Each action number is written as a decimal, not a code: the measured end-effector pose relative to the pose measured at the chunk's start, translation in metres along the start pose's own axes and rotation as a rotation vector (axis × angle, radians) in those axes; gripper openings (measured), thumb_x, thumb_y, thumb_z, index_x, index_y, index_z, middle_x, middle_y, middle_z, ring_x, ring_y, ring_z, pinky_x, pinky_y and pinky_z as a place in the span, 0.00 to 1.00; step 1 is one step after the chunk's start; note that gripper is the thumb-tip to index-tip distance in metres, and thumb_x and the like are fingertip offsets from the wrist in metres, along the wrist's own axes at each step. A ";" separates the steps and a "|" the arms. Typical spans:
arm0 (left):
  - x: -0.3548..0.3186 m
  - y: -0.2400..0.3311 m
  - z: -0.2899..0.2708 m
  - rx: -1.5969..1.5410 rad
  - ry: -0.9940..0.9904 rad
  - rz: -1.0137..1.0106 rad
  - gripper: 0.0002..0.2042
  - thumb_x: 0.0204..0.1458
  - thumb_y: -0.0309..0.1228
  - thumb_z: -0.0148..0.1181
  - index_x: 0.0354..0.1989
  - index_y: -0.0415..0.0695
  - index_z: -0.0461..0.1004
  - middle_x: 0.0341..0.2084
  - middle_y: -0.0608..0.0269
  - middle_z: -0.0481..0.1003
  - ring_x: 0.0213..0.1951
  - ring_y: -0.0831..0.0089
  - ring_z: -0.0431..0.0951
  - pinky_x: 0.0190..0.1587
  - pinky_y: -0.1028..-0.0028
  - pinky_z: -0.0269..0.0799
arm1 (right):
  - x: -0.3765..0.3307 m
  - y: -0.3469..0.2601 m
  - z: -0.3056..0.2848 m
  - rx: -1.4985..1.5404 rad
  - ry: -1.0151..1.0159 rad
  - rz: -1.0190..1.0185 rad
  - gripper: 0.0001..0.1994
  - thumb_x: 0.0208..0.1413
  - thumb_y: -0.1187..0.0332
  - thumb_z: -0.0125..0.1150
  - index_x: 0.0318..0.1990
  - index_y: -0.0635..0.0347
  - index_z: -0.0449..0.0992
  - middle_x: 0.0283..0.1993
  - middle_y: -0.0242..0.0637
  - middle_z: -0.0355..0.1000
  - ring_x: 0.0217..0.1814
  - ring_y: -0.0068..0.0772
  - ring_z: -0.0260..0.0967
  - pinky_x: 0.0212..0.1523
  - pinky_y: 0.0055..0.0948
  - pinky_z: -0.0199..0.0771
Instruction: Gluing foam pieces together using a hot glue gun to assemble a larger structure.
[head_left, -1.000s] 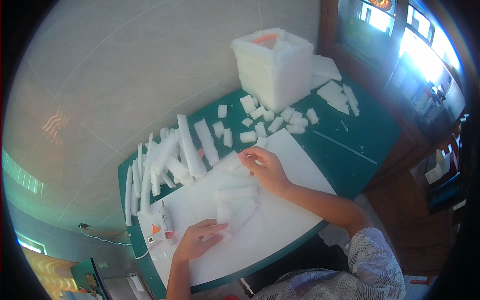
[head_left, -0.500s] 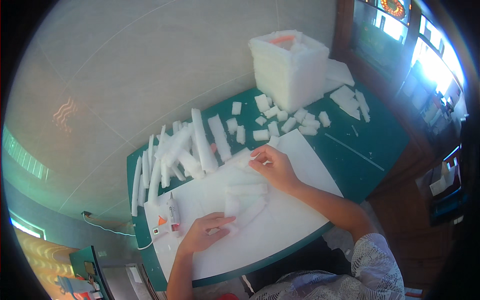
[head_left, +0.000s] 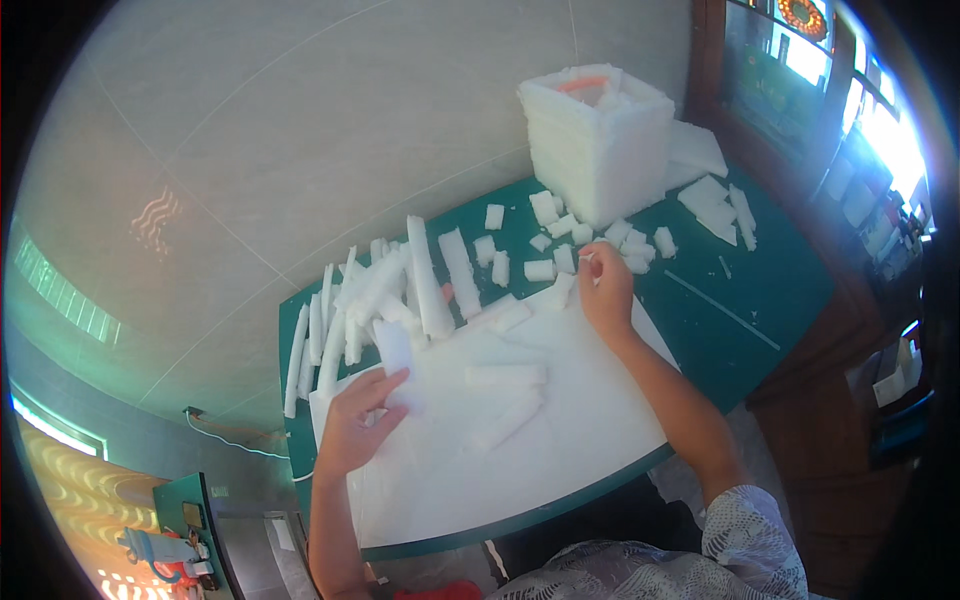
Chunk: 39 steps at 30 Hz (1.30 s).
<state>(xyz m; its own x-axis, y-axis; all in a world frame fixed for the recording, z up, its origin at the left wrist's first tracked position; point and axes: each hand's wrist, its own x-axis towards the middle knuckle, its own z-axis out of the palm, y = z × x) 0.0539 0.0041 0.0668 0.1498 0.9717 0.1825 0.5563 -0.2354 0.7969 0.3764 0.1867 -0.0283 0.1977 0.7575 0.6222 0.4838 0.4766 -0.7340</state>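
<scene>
Flat, straight-edged white strip [head_left: 394, 348] pinched in left hand [head_left: 364, 412]; right hand [head_left: 607, 288] curled, contents unclear.

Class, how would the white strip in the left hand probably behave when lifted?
The white strip is probably light: the left hand grips only its lower part. It seems fairly stiff, extending straight beyond the grip. It may crumble, since nearby white blocks look rough-edged.

Left hand [head_left: 362, 418] lifted white strip [head_left: 395, 352] towards foam pile [head_left: 376, 287]; right hand [head_left: 608, 292] moved out beside small blocks [head_left: 540, 271]
</scene>
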 end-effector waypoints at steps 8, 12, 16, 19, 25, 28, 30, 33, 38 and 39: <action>0.000 0.016 -0.021 0.134 0.012 -0.036 0.25 0.46 0.15 0.62 0.56 0.43 0.74 0.45 0.57 0.75 0.38 0.72 0.77 0.40 0.77 0.74 | 0.013 0.014 -0.005 -0.137 0.152 -0.078 0.04 0.57 0.76 0.56 0.39 0.59 0.72 0.32 0.39 0.65 0.37 0.42 0.61 0.41 0.39 0.61; 0.006 0.026 -0.023 0.171 -0.006 0.010 0.25 0.46 0.16 0.62 0.57 0.44 0.74 0.44 0.57 0.74 0.37 0.70 0.78 0.40 0.76 0.74 | 0.020 0.022 -0.007 -0.135 0.264 -0.072 0.03 0.59 0.75 0.55 0.39 0.59 0.72 0.34 0.39 0.66 0.38 0.41 0.62 0.42 0.37 0.62; 0.033 0.043 -0.011 0.284 -0.082 0.048 0.25 0.47 0.17 0.61 0.57 0.45 0.74 0.45 0.55 0.74 0.38 0.68 0.78 0.42 0.75 0.74 | 0.018 0.021 -0.007 -0.082 0.248 -0.032 0.03 0.59 0.76 0.53 0.40 0.61 0.71 0.36 0.41 0.66 0.39 0.44 0.62 0.42 0.40 0.62; 0.067 0.043 0.010 0.283 -0.105 0.127 0.25 0.48 0.17 0.61 0.58 0.47 0.73 0.46 0.54 0.74 0.38 0.66 0.78 0.44 0.74 0.74 | 0.011 0.016 -0.004 -0.002 0.180 -0.040 0.04 0.59 0.78 0.52 0.40 0.61 0.71 0.38 0.43 0.65 0.40 0.45 0.63 0.43 0.39 0.63; 0.154 0.019 0.072 0.219 -0.062 0.205 0.26 0.47 0.18 0.59 0.58 0.47 0.73 0.46 0.55 0.74 0.35 0.64 0.75 0.41 0.71 0.73 | -0.002 0.002 0.004 0.153 0.047 0.011 0.08 0.56 0.82 0.51 0.41 0.61 0.70 0.42 0.44 0.64 0.46 0.47 0.65 0.47 0.39 0.65; 0.191 0.019 0.089 0.247 -0.105 0.180 0.27 0.48 0.15 0.58 0.59 0.50 0.72 0.47 0.54 0.74 0.43 0.65 0.77 0.48 0.75 0.75 | -0.003 0.005 0.004 0.103 0.023 -0.031 0.11 0.52 0.84 0.51 0.40 0.60 0.71 0.43 0.43 0.65 0.47 0.47 0.65 0.48 0.40 0.65; 0.207 0.016 0.099 0.229 -0.117 0.198 0.27 0.48 0.16 0.59 0.59 0.51 0.72 0.49 0.55 0.74 0.47 0.63 0.76 0.49 0.73 0.74 | -0.004 0.006 0.004 0.050 0.032 -0.059 0.12 0.50 0.84 0.52 0.40 0.60 0.71 0.43 0.43 0.65 0.47 0.46 0.65 0.48 0.39 0.65; 0.213 0.010 0.109 0.243 -0.073 0.284 0.28 0.49 0.18 0.59 0.61 0.53 0.71 0.52 0.55 0.73 0.50 0.62 0.75 0.51 0.72 0.73 | -0.003 0.007 0.005 0.031 0.027 -0.090 0.13 0.47 0.84 0.53 0.40 0.59 0.71 0.42 0.42 0.65 0.47 0.46 0.64 0.49 0.39 0.65; 0.199 0.016 0.115 0.232 -0.088 0.272 0.28 0.48 0.20 0.59 0.61 0.53 0.71 0.54 0.53 0.72 0.50 0.60 0.75 0.52 0.69 0.72 | -0.003 0.001 0.003 0.116 -0.064 -0.073 0.14 0.48 0.81 0.57 0.44 0.59 0.72 0.43 0.41 0.67 0.46 0.42 0.66 0.47 0.36 0.67; 0.194 0.021 0.114 0.191 -0.087 0.264 0.28 0.47 0.19 0.59 0.61 0.51 0.71 0.54 0.50 0.72 0.49 0.57 0.75 0.50 0.68 0.73 | -0.003 -0.002 0.003 0.262 -0.152 0.052 0.13 0.51 0.77 0.58 0.46 0.61 0.72 0.45 0.39 0.68 0.45 0.38 0.68 0.45 0.33 0.69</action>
<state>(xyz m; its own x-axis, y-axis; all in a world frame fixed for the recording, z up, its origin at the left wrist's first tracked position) 0.1883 0.1852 0.0533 0.3738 0.8736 0.3114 0.6309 -0.4857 0.6051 0.3723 0.1851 -0.0293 0.0773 0.8324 0.5487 0.2358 0.5195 -0.8213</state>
